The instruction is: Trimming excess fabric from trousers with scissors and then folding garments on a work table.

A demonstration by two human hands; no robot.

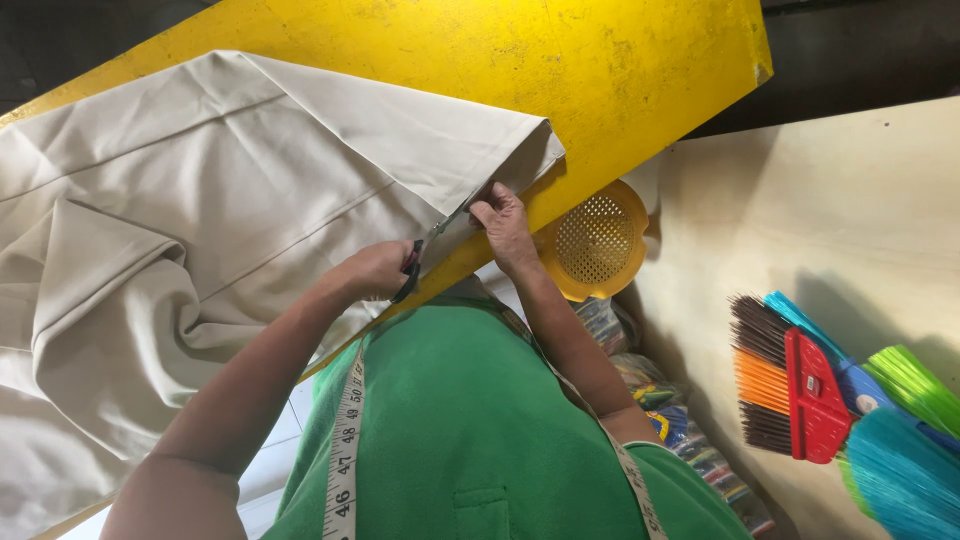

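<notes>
A large beige cloth (200,200) lay spread and folded over the left part of a yellow table (600,60), its corner reaching the table's near edge. The person's left hand (375,268) was closed around the black handles of a pair of scissors (420,255), whose blades sat at the cloth's edge. Just to the right, the right hand (503,222) pinched that same cloth edge between fingers and thumb. A white measuring tape (345,440) hung over the person's green shirt (470,430). Below the table edge stood a yellow perforated basket (597,240); what it held could not be told. Farther right, coloured brooms (800,380) leaned against a pale wooden board (820,200).
</notes>
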